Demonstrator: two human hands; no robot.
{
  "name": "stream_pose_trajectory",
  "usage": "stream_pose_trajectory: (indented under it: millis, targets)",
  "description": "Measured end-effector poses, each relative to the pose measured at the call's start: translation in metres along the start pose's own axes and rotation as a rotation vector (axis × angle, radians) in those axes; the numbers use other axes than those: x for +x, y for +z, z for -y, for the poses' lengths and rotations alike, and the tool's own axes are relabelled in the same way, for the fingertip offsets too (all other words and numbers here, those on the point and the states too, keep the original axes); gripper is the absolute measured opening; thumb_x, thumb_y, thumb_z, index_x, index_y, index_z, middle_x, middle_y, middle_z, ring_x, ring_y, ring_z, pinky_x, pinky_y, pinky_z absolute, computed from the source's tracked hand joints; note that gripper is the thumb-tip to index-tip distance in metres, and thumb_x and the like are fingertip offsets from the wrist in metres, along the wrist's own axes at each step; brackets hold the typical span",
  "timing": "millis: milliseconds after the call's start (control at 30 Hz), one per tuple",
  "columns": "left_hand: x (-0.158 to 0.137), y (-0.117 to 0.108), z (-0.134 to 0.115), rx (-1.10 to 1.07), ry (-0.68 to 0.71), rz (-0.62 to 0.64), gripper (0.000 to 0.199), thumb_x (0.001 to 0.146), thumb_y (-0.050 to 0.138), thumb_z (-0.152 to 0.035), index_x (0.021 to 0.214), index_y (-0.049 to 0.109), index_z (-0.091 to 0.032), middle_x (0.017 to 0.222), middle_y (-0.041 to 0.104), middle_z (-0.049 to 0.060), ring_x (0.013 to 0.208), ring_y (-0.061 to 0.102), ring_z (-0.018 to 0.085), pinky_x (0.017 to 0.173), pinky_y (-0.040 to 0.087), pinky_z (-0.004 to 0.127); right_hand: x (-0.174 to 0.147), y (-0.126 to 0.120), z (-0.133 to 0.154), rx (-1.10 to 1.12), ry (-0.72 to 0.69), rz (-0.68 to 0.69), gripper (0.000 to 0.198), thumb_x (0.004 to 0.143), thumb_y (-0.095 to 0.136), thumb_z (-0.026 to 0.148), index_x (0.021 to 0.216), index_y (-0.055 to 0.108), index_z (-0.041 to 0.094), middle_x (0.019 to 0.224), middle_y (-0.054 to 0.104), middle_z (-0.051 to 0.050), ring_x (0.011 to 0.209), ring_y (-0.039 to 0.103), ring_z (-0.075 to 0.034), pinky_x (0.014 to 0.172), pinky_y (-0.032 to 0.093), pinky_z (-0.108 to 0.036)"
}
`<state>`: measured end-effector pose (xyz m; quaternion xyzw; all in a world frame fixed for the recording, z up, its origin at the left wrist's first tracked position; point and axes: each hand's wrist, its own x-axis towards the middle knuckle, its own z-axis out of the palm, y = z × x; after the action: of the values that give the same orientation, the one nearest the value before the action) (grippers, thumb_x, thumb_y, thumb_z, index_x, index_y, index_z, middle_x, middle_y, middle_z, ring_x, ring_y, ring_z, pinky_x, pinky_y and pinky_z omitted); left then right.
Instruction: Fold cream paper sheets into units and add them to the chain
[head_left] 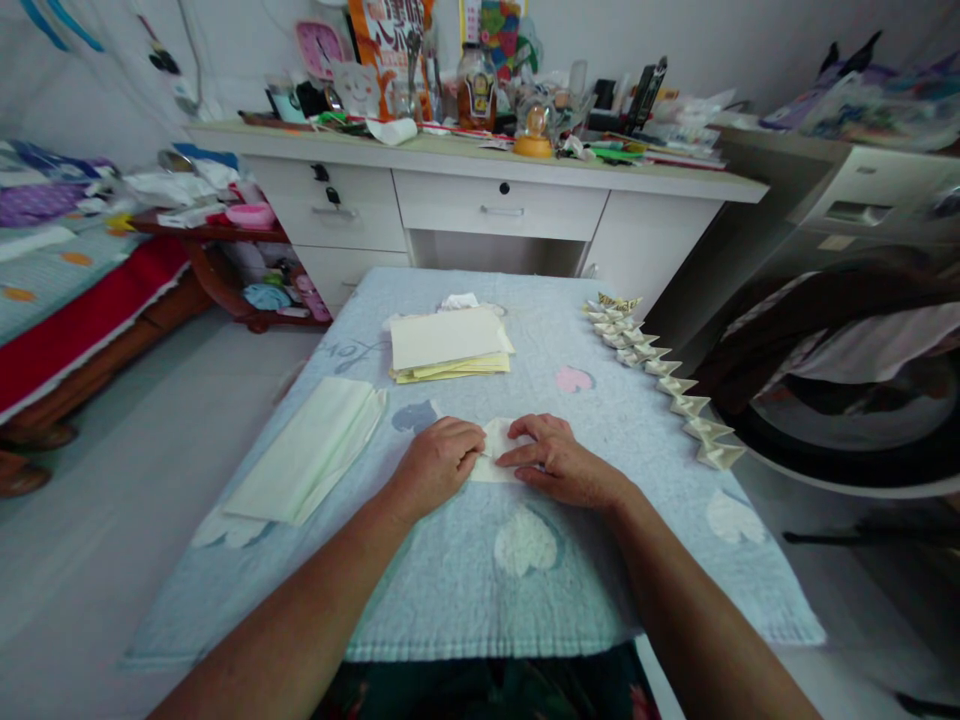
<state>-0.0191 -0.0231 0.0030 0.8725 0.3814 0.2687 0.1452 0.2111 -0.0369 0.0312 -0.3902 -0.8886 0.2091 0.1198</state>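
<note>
Paper: small pale sheet (499, 450) lies flat on the desk (465, 590), between both hands
Fingers: left hand (439, 462) and right hand (559, 462) press it down, fingers together
Risk: crease may skew if the soft cloth lets it slide; folded row (660, 375) sits well apart

cloth (450, 570) bare near hands; paper stack (448, 345) ahead, folded pieces (667, 375) lining right edge

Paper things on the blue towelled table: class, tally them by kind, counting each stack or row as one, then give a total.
Small pale paper piece under both hands: 1
Stacks of pale yellow paper sheets: 2
Row of folded paper shapes: 1
Total: 4
</note>
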Motion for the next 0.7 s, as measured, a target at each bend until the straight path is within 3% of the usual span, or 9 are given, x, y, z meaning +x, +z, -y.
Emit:
stream_pose_trajectory:
  millis: [700]
  targets:
    - [-0.0003,0.0023,0.0017,0.075,0.119,-0.016,0.017,0.084,0.053,-0.01,0.083,0.067,-0.018,0.087,0.071,0.005,0.091,0.063,0.019,0.083,0.051,0.035,0.0,-0.0019,0.0011,0.008,0.016,0.017,0.032,0.085,0.063,0.022,0.114,0.068,0.035,0.119,0.053,-0.007,0.111,0.047,-0.023,0.099,0.031,-0.047]
